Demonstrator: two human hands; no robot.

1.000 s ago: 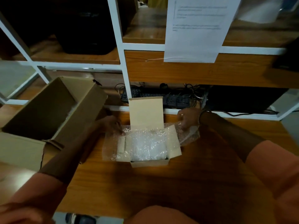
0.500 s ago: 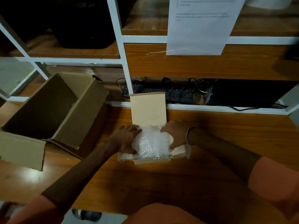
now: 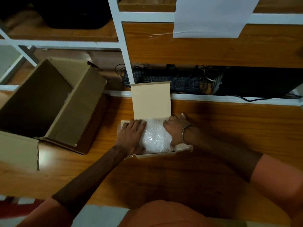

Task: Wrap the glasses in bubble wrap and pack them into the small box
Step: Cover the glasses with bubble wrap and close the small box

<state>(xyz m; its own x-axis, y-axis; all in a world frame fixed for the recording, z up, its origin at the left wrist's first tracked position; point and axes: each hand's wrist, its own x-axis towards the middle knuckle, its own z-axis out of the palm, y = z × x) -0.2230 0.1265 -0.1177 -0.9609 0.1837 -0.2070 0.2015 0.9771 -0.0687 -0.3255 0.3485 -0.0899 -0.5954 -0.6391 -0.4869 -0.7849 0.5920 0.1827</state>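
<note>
Bubble wrap fills the small box between my palms: my left hand and right hand press flat, fingers straight, on either side of the bundle. The glasses are hidden inside it. I judge packing nearly done; next, tuck the edges and fold down the lid beyond my fingertips.

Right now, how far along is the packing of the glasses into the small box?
Done: a bubble wrap bundle sits inside the small box; the glasses themselves are hidden. In hand: the left hand and right hand press on the bundle from both sides. Left: the lid flap stands upright, so the box is not yet closed.
</note>
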